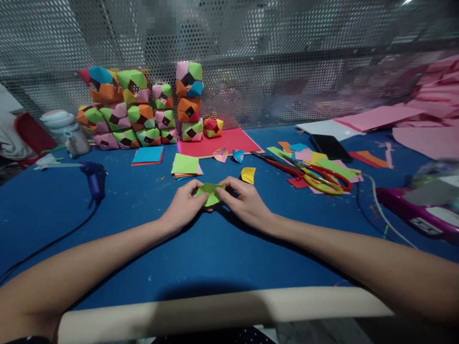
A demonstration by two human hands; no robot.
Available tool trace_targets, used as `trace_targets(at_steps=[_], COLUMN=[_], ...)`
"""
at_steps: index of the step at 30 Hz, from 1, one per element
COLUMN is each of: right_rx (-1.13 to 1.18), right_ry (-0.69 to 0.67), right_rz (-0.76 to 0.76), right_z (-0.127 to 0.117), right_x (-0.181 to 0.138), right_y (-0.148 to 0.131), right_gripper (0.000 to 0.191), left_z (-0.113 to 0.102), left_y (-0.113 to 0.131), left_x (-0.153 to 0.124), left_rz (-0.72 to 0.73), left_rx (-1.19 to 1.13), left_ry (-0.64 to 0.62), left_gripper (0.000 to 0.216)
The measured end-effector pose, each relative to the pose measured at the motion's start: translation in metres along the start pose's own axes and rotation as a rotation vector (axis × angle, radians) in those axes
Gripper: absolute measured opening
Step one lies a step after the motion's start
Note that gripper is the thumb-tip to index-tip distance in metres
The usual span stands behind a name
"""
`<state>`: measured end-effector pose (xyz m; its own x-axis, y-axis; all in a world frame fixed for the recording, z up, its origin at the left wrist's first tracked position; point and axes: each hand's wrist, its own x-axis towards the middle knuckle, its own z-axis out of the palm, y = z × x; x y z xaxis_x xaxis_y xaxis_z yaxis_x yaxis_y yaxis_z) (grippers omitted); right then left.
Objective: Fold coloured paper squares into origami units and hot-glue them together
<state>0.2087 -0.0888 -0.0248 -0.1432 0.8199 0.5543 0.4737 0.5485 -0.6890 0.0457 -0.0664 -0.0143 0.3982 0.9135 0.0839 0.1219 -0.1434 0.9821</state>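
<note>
Paper piece [210,197] btwn my fingers [224,194] = clock ctr, above tabletop [215,253]. Glue gun [95,180] at 9, jar [79,139] past it nr 10. Square-paper stacks [185,163] at 10–11; paper-ball stacks [139,114] bhd them, abt 10 to almost 12, before mesh panel [272,86]. Sheet pile [229,143] at 12–1, small ball [218,125] on it. Scissors [304,170] nr 3 atop scraps [335,167]; phone [330,146] bhd, abt 2.

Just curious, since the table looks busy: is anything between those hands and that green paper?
Nothing visible: the left hand and right hand both hold the green paper directly. The yellow paper piece lies just beyond the right hand.
</note>
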Motion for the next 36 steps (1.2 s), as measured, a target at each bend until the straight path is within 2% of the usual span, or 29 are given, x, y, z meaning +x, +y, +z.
trace_targets(at_steps=[6,10,19,24,29,33,36], right_rx=[-0.028,-0.023,-0.047,-0.062,-0.053,-0.036,-0.016], right_ry=[0.038,0.038,-0.024,-0.066,-0.021,-0.057,-0.075], right_rz=[-0.047,-0.097,-0.350,-0.287,-0.172,-0.053,-0.024], right_z=[0.0015,0.0011,0.0001,-0.0014,0.0003,0.0008,0.0004], right_x=[0.0002,-0.0005,-0.0025,-0.0023,-0.0011,0.0003,0.0007], right_y=[0.0006,0.0015,-0.0025,-0.0042,0.0016,0.0034,0.0034], right_gripper=[0.010,0.006,0.011,0.004,0.003,0.008,0.008], left_z=[-0.0014,-0.0012,-0.0002,-0.0011,0.0007,0.0010,-0.0002], left_y=[0.0032,0.0039,0.0015,0.0010,0.0034,0.0031,0.0031], left_x=[-0.0012,-0.0016,-0.0020,-0.0010,-0.0027,-0.0024,-0.0015], left_rz=[0.047,0.047,-0.006,-0.014,-0.003,-0.004,0.022], left_rx=[0.176,0.215,-0.008,-0.016,-0.019,-0.013,0.049], left_ry=[0.001,0.024,-0.056,-0.042,-0.055,-0.046,-0.023], left_gripper=[0.015,0.013,0.007,0.008,0.014,0.013,0.011])
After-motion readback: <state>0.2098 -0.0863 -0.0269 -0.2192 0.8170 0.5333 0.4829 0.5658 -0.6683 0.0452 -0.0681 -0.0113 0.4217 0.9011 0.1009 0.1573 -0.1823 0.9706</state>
